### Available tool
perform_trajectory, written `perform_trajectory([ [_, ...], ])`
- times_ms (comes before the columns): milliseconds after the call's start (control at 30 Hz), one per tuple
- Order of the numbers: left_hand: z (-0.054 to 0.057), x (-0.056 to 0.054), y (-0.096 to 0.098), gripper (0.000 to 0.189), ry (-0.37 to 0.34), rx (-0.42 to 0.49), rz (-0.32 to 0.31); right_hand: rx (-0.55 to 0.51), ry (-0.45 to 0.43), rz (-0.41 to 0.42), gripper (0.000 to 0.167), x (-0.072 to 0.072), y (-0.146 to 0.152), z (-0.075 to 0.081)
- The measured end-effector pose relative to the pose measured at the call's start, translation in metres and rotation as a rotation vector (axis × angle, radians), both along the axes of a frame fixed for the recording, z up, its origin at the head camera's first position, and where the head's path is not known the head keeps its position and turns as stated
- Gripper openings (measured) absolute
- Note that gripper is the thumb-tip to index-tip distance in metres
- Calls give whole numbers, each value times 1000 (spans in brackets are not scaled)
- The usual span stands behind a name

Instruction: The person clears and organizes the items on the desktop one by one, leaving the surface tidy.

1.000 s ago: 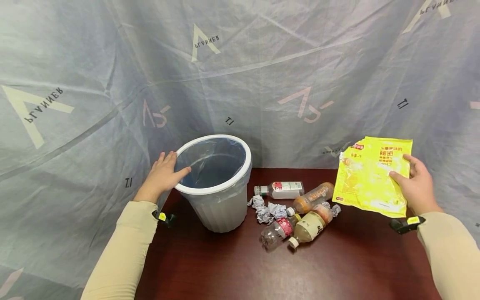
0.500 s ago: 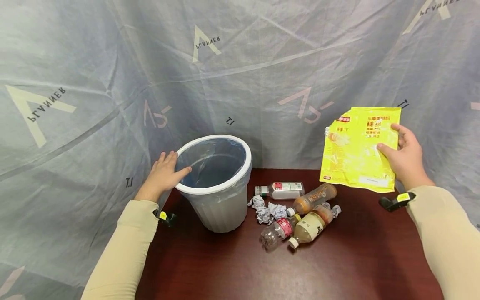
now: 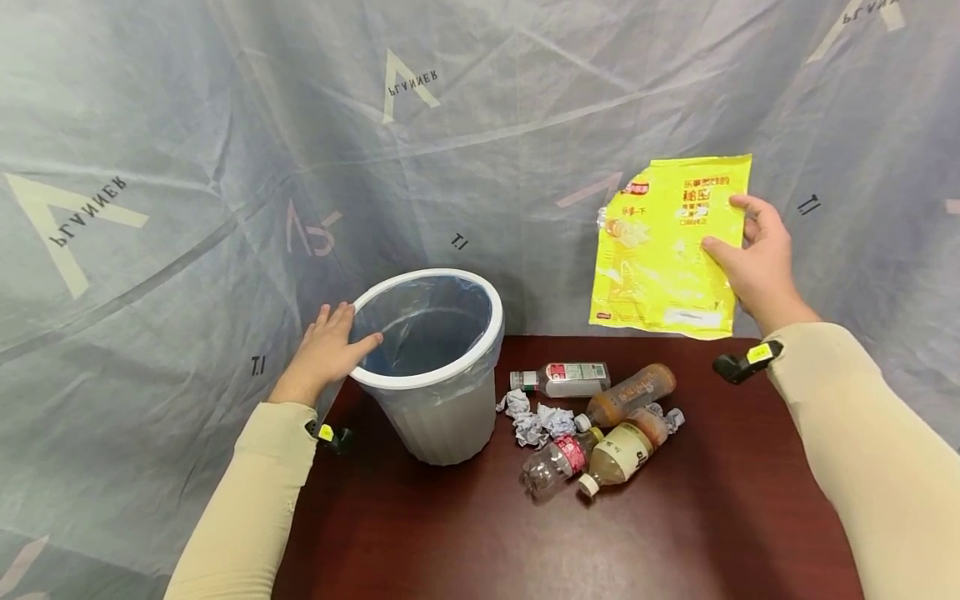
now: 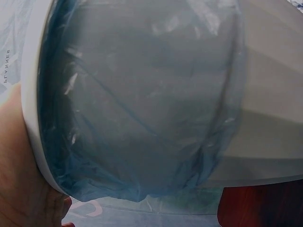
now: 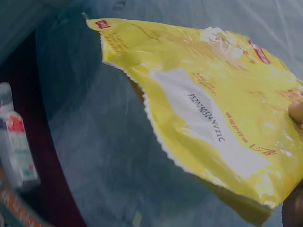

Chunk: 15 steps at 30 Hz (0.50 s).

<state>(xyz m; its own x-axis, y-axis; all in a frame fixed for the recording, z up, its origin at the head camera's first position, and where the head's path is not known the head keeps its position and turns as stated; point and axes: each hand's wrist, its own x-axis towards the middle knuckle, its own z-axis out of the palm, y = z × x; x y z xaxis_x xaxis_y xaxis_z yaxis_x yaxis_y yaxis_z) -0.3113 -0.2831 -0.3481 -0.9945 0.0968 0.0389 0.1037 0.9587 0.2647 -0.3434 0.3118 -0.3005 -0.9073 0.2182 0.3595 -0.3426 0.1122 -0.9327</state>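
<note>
Several bottles (image 3: 617, 454) and some crumpled paper (image 3: 555, 422) lie on the dark red table (image 3: 525, 550) at lower centre. Left of them stands a lined bin (image 3: 442, 429); the left hand (image 3: 326, 352) rests on its rim, fingers spread. At upper right, the right hand (image 3: 763, 257) pinches a yellow packet (image 3: 663, 250) between thumb and fingers, before the grey curtain (image 3: 480, 125).

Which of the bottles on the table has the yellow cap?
The clear, red-labelled bottle at the front left of the group, beside the cream-labelled bottle. The other bottle caps in view are white or greyish.
</note>
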Motion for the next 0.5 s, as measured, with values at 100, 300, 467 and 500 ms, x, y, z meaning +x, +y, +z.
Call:
perform_trajectory([
  [100, 3, 0, 1, 97, 1, -10, -4, -37, 41, 8, 64, -4, -20, 12],
  [300, 3, 3, 0, 97, -10, -22, -8, -28, 87, 30, 60, -11, -59, 27],
  [467, 2, 6, 0, 95, -21, -16, -2, -82, 136, 65, 56, -18, -93, 34],
  [500, 2, 7, 0, 95, -21, -15, -1, -96, 142, 69, 56, -20, -99, 35],
])
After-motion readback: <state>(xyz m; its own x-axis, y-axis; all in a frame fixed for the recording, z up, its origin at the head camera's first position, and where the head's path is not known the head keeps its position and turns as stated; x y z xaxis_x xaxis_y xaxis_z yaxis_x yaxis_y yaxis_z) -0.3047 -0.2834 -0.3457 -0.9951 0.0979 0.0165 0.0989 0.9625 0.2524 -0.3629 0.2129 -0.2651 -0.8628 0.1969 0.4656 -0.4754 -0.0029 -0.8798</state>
